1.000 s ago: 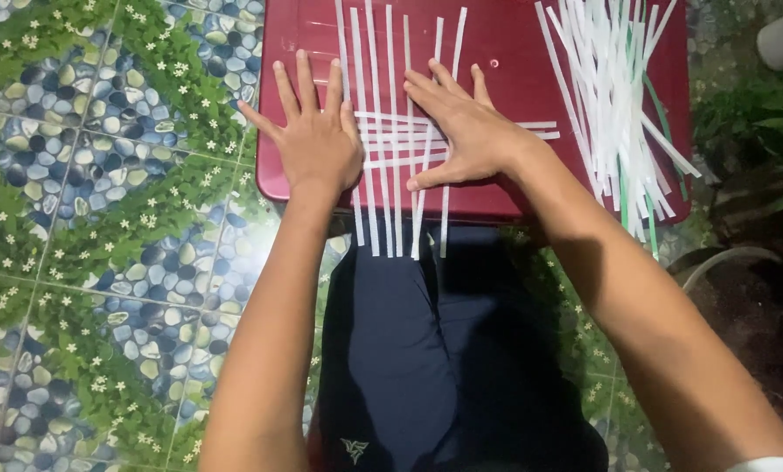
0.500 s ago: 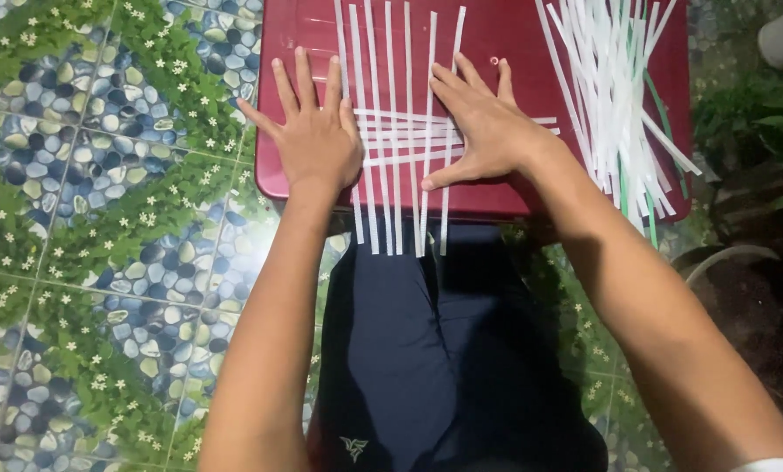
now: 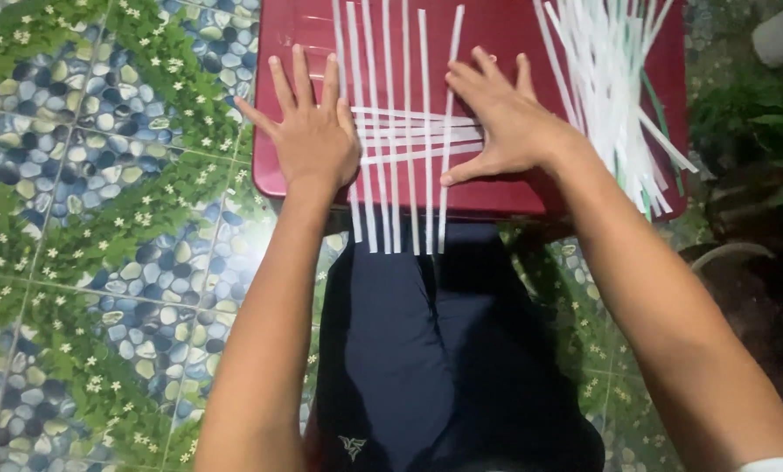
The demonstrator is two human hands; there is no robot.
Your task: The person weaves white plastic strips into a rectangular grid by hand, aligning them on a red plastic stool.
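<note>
The left hand (image 3: pixel 308 131) lies flat and spread, palm down, grasping nothing; it presses the left edge of the woven strips (image 3: pixel 400 131) on the red surface (image 3: pixel 496 35). The right hand (image 3: pixel 505 118) is likewise flat and unclenched, fingers fanned, pinning the right edge of the same weave, with its thumb stretched toward the near rim of the red surface.

Between the two hands, five or so long white strips run away from the person, their near ends hanging past the rim over the dark shorts (image 3: pixel 426 350). Across them lie a few shorter white strips, about three or four, though the hands cover their ends and the count is uncertain. They appear laced over and under the long ones.

Judging by this, the weave is only at an early stage: a narrow band of crossings sits about the middle of the long strips, and most of their length toward the far side and the near rim is bare.

To the right of the weave, on the same red surface, a loose pile of spare strips (image 3: pixel 610 79) waits, mostly white with a few green, well supplied. Under and left of the red surface is a pebble-and-leaf patterned floor (image 3: pixel 103 218).
</note>
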